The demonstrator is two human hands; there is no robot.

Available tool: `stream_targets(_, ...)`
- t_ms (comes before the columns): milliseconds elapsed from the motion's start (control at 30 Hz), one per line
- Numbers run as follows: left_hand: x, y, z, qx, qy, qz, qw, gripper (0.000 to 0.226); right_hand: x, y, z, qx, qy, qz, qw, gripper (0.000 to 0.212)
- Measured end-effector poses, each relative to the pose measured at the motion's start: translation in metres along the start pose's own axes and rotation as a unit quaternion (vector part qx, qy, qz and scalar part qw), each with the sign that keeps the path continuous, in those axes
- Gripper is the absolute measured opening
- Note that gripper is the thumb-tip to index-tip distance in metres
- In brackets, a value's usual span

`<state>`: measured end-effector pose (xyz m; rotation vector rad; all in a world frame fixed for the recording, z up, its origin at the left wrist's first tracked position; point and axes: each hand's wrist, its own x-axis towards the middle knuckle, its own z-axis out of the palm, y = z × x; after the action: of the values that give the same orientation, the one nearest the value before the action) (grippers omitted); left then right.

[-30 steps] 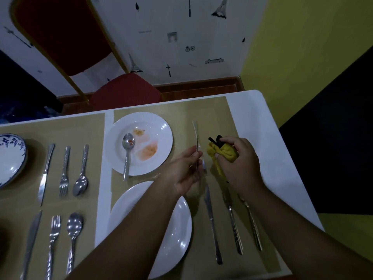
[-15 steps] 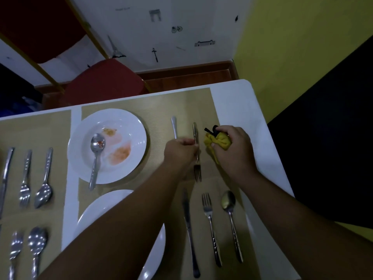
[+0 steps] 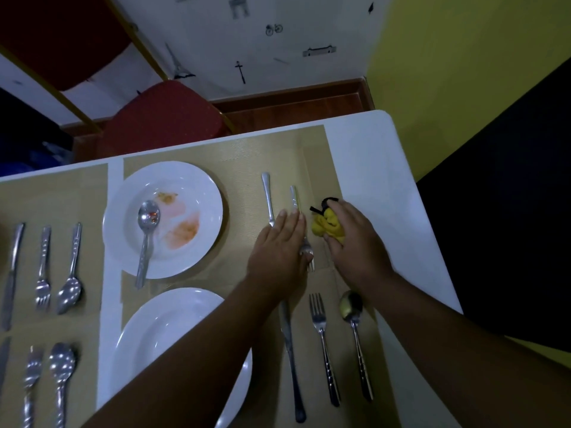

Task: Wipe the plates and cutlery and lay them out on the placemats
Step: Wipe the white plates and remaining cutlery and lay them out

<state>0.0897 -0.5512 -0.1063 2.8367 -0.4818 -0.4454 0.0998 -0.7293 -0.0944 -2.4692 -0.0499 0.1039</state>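
The left hand (image 3: 279,248) lies flat, palm down, fingers together and extended, on the tan placemat (image 3: 241,156) at the right end of the white desk (image 3: 370,168); its grip is not closed around anything. Under its fingers run two pieces of cutlery lying side by side: a knife (image 3: 267,196), whose handle shows beyond the fingertips, and a fork (image 3: 304,239), whose handle passes beneath the fingertips and whose tines show at the hand's right edge. The right hand (image 3: 355,245) rests just beside the fork, its grip pressed closed around a bunched yellow cloth (image 3: 326,228) with a black bit at the far end. Left of the knife sits a stained white plate (image 3: 197,186) with a spoon (image 3: 147,230) lying in it. Nearer the person, a clean white plate (image 3: 148,332) is partly hidden by the left forearm, and to its right lie a second knife (image 3: 292,359), a second fork (image 3: 321,341) and a second spoon (image 3: 355,329) in a row. More cutlery lies on another placemat (image 3: 61,193) at the left.
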Motion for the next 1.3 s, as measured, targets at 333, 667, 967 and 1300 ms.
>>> stream_targets(333,-0.015,0.002,-0.018,-0.045,0.042,-0.03,0.998,0.069,-0.013,-0.011,-0.008,0.015,0.03,-0.005,0.999,0.069)
stream_targets(667,-0.086,-0.062,-0.061,-0.031,0.095,-0.133,0.986,0.067,-0.014,-0.111,0.016,-0.019,0.047,-0.095,0.994,0.068)
stream_targets(967,-0.145,-0.15,-0.069,-0.042,0.133,-0.312,0.94,0.034,-0.011,-0.189,0.076,0.025,-0.035,-0.139,0.989,0.067)
stream_targets(1300,-0.111,-0.19,-0.07,-0.026,0.112,-0.359,0.926,0.028,-0.006,-0.209,0.111,0.046,-0.026,-0.114,0.992,0.065)
